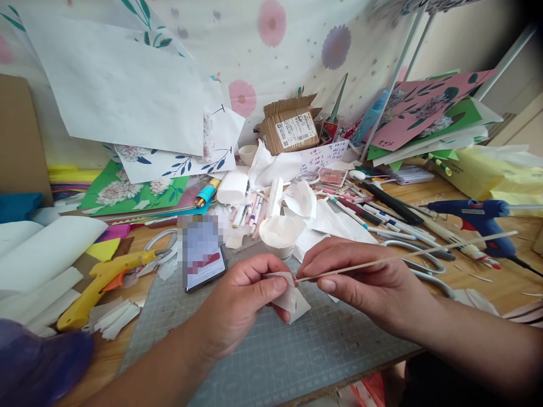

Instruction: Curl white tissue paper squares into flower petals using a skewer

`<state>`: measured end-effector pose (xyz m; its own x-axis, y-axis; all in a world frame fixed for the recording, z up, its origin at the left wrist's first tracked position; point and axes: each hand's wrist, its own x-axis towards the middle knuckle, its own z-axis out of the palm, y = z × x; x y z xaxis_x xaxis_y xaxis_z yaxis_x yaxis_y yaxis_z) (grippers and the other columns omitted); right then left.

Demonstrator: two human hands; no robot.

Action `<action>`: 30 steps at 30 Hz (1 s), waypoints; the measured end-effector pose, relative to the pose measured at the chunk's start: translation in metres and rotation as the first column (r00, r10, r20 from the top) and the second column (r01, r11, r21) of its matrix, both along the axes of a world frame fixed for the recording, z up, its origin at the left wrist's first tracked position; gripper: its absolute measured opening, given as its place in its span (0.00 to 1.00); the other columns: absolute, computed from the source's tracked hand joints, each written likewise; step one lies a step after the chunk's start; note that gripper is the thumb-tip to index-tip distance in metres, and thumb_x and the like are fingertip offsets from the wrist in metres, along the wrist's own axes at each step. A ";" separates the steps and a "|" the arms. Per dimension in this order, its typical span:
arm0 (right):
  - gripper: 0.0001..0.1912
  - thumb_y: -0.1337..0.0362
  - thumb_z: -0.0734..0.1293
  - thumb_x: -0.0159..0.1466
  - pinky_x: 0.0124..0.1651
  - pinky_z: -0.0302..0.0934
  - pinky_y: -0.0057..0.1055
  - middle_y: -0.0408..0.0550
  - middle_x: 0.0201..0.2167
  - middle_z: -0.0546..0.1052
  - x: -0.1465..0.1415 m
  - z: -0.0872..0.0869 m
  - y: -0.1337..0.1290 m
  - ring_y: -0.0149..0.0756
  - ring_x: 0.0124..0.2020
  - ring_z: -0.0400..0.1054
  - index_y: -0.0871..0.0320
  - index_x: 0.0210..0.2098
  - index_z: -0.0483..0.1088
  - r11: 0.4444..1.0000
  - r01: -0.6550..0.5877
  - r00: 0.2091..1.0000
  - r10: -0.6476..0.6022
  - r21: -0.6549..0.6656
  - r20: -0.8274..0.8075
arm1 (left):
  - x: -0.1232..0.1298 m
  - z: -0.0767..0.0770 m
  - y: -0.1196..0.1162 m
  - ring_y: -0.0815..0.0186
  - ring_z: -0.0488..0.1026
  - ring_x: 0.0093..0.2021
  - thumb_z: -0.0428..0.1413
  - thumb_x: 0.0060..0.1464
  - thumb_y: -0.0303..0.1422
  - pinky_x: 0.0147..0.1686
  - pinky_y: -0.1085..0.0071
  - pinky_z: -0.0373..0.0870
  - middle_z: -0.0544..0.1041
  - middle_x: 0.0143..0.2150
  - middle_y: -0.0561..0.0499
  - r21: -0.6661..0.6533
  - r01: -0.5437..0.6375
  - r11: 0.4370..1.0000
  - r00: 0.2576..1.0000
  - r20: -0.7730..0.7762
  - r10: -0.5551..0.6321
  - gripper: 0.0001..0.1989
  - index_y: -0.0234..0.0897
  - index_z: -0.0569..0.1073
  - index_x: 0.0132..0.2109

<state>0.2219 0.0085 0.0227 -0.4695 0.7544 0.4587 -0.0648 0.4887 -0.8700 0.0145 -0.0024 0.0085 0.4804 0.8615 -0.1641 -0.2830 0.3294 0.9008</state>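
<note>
My left hand (250, 294) pinches a small piece of white paper (299, 308) between thumb and fingers, above the grey cutting mat (246, 362). In my right hand (365, 282) is a thin wooden stick (424, 252), gripped between thumb and fingers. The stick's near tip touches or almost touches the upper edge of the paper, and its other end reaches out to the right. Just behind both hands stands a white paper cup (278, 234) with white paper pieces in it.
A phone (206, 263) lies left of the hands. Yellow and blue glue guns (106, 280) (479, 217) lie at either side. Scissors (424, 265), markers (390, 220) and paper scraps crowd the right and back. A cardboard box (292, 124) and flower pictures (428, 110) stand behind.
</note>
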 end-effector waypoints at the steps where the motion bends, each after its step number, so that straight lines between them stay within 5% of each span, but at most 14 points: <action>1: 0.08 0.74 0.69 0.61 0.41 0.68 0.27 0.50 0.34 0.80 0.000 0.000 0.000 0.33 0.38 0.74 0.60 0.39 0.78 1.000 0.001 1.000 -0.001 0.001 -0.004 | 0.000 0.001 0.000 0.71 0.72 0.24 0.63 0.51 0.35 0.27 0.76 0.69 0.75 0.23 0.53 -0.010 -0.004 1.000 1.000 0.003 0.004 0.09 0.33 0.76 0.31; 17: 0.08 0.71 0.69 0.62 0.40 0.70 0.29 0.49 0.34 0.82 -0.001 0.002 -0.003 0.36 0.38 0.76 0.57 0.39 0.78 0.999 0.029 0.999 -0.029 0.020 0.016 | 0.000 0.000 -0.002 0.71 0.68 0.23 0.62 0.50 0.33 0.25 0.74 0.65 0.72 0.22 0.54 0.005 0.011 1.000 0.994 -0.104 -0.011 0.08 0.34 0.73 0.29; 24: 0.08 0.73 0.69 0.61 0.40 0.70 0.28 0.50 0.35 0.81 -0.001 0.003 -0.003 0.34 0.37 0.75 0.58 0.39 0.77 0.999 0.004 0.999 -0.006 0.047 0.051 | 0.001 0.006 0.000 0.71 0.63 0.24 0.61 0.48 0.31 0.24 0.75 0.61 0.68 0.23 0.57 0.177 -0.006 0.984 0.918 -0.390 0.075 0.04 0.36 0.74 0.29; 30: 0.09 0.76 0.68 0.60 0.39 0.70 0.26 0.51 0.34 0.80 -0.002 0.006 -0.003 0.33 0.36 0.75 0.59 0.38 0.77 0.995 -0.024 0.996 0.015 0.100 0.093 | 0.002 0.009 0.001 0.71 0.60 0.24 0.60 0.49 0.31 0.25 0.74 0.57 0.67 0.22 0.57 0.307 0.025 0.952 0.870 -0.475 0.130 0.05 0.38 0.74 0.27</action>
